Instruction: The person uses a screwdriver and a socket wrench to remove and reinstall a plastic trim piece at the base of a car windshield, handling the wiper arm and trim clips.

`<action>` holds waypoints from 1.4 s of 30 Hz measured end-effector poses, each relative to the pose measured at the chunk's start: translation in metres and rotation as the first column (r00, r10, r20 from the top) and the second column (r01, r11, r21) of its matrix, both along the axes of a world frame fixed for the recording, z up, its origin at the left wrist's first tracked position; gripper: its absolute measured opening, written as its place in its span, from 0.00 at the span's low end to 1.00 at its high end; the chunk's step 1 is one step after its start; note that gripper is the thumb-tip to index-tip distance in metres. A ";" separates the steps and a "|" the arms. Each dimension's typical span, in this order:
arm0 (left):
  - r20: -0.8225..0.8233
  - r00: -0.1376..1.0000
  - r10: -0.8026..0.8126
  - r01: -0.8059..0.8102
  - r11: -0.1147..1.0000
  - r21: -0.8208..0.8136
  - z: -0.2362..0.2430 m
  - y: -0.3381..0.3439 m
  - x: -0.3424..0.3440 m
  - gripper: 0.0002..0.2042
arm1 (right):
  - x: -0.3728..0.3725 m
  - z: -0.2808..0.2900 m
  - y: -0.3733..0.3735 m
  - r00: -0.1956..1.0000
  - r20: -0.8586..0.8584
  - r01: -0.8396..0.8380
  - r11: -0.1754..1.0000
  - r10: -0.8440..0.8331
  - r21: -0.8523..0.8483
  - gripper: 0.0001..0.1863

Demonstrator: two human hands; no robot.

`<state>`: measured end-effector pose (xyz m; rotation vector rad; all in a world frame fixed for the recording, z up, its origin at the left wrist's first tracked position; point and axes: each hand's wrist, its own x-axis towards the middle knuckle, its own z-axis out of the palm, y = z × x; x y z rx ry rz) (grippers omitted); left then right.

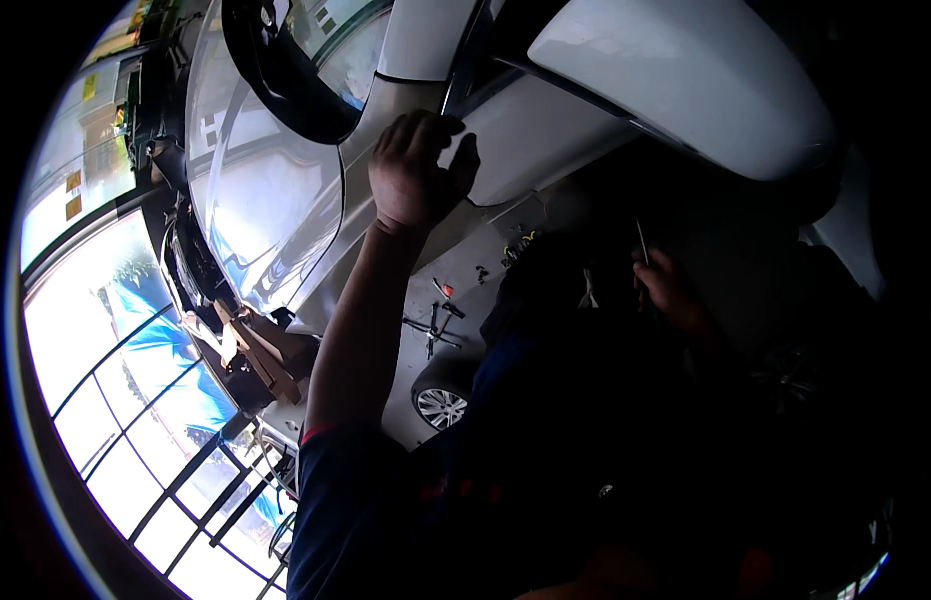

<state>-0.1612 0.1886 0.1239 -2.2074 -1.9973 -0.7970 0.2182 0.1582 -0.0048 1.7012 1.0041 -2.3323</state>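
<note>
My left hand (417,172) is raised to the side of a white car, at the pale body panel (410,98) near the foot of the window pillar. Its fingers are bent against the panel edge and the thumb stands apart, with nothing visible between them. The side mirror (675,75) juts out above and to the right. Lower on the right, in deep shadow, my right hand (669,288) is closed around a tool with a thin straight metal shaft (641,238), which looks like a screwdriver. The shaft points up; the handle is hidden in my fist.
On the grey floor below lie a wheel (440,403), a black cross-shaped tool (432,328), a small red item (444,288) and some small dark parts. Brown cardboard-like pieces (262,348) are at the left, near a barred bright opening (135,440). The right side is very dark.
</note>
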 end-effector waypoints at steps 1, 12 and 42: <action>0.101 0.971 -0.216 0.231 0.959 -0.164 0.001 -0.003 0.004 0.06 | 0.004 -0.004 -0.001 1.000 0.002 -0.017 1.000 0.017 0.013 0.18; 0.031 0.809 -0.587 0.584 0.809 0.064 -0.039 0.056 -0.029 0.14 | 0.059 -0.002 -0.015 0.838 0.540 -0.074 0.997 0.070 -0.015 0.22; 0.376 0.698 -0.610 0.527 0.792 0.307 -0.051 0.018 -0.092 0.12 | -0.137 0.074 0.020 0.916 0.224 -0.394 0.850 0.333 0.350 0.08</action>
